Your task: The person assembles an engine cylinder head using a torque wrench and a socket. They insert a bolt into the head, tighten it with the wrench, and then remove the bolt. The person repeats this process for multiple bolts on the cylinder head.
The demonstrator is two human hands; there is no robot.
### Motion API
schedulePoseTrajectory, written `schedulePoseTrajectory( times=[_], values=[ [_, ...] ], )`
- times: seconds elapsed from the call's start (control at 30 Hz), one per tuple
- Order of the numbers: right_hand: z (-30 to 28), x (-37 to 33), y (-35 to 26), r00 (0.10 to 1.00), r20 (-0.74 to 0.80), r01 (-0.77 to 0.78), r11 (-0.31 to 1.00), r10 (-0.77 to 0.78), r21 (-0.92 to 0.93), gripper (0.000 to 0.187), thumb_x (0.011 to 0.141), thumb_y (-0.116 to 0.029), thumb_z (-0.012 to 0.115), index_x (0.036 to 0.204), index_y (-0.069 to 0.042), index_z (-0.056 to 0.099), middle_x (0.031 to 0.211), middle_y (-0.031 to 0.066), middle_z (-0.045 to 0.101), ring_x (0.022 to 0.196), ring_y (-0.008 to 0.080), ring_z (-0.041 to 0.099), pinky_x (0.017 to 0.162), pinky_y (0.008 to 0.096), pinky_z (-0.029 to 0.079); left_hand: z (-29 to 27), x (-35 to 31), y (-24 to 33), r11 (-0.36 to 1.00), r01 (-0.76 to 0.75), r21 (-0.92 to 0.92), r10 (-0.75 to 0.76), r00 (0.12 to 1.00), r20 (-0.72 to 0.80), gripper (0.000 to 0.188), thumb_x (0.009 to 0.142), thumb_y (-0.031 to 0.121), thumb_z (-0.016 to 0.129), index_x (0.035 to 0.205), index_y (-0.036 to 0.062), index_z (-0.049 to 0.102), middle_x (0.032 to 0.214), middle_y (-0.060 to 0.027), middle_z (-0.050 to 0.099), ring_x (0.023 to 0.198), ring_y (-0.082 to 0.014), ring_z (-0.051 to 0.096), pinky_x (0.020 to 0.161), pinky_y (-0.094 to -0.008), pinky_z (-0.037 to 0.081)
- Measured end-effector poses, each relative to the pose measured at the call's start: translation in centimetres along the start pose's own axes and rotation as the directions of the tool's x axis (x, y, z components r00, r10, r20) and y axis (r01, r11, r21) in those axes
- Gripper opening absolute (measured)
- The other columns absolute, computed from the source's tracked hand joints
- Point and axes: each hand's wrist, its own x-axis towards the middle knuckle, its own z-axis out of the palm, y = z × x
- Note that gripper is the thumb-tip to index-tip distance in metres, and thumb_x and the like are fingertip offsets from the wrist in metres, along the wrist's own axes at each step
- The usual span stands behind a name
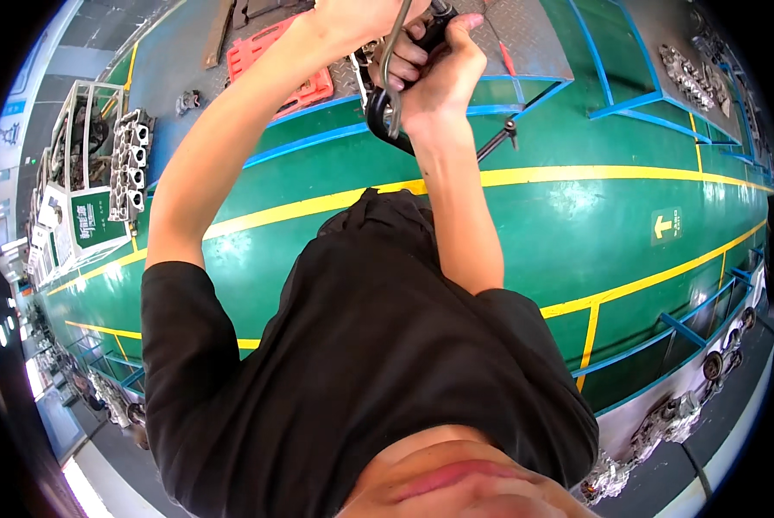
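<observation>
At the top, over the bench edge, my right hand (447, 76) is closed, its dirty fingers wrapped round the black grip of a C-shaped clamp tool (377, 116). The tool's black frame curves below the hand, and a screw with a T-shaped end (509, 128) sticks out beyond my right wrist. A bent grey metal rod (392, 60) passes in front of the fingers. My left hand (357, 19) is at the upper edge beside the tool; its fingers are mostly cut off. Behind the hands, part of a silver metal engine piece (363, 69) shows, mostly hidden.
A red plastic tool case (318, 91) lies on the metal-topped bench (538, 39), left of my hands. A small metal part (188, 102) sits further left. At the left stands a silver cylinder head (130, 164) by a white-framed stand (81, 95). Engine parts (693, 78) rest on another bench at right.
</observation>
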Motion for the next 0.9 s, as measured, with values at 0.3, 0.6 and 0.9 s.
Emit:
schedulePoseTrajectory(
  times=[0.3, 0.6, 0.9],
  values=[
    [-2.6, -2.5, -6.7, 0.667, 0.078, -0.702, 0.659, 0.741, -0.269, 0.055, 0.100, -0.062, 0.036, 0.070, -0.016, 0.041, 0.054, -0.0096, 0.026, 0.040, 0.0051, 0.021, 0.036, 0.0239, 0.015, -3.4, 2.4, 0.4, 0.591, -0.782, -0.196, 0.805, 0.558, 0.200, 0.018, 0.078, 0.023, 0.069, 0.074, 0.0101, 0.057, 0.061, -0.0018, 0.044, 0.051, -0.0148, 0.051, 0.045, -0.0304, 0.041],
    [-6.1, -5.7, -5.2, 0.397, -0.200, -0.910, 0.356, 0.896, -0.213, 0.044, 0.103, -0.048, 0.037, 0.075, -0.015, 0.040, 0.054, -0.0099, 0.027, 0.039, 0.0017, 0.021, 0.030, 0.0196, 0.016, -4.2, 0.3, 1.0, 0.129, -0.967, -0.222, 0.939, 0.047, 0.341, 0.031, 0.086, 0.026, 0.061, 0.113, 0.0134, 0.053, 0.094, -0.0001, 0.049, 0.093, -0.0157, 0.055, 0.088, -0.0311, 0.043],
    [-7.4, -7.4, 0.1, 0.727, -0.318, -0.680, 0.702, 0.609, -0.212, 0.061, 0.098, -0.070, 0.035, 0.075, -0.014, 0.042, 0.052, -0.0091, 0.024, 0.038, 0.0031, 0.018, 0.032, 0.0219, 0.014, -7.8, -5.2, 2.8, 0.796, -0.426, -0.431, 0.552, 0.215, 0.806, 0.054, 0.080, 0.017, 0.065, 0.131, 0.0022, 0.054, 0.097, -0.0117, 0.061, 0.086, -0.0215, 0.061, 0.079, -0.0335, 0.047]
  ],
)
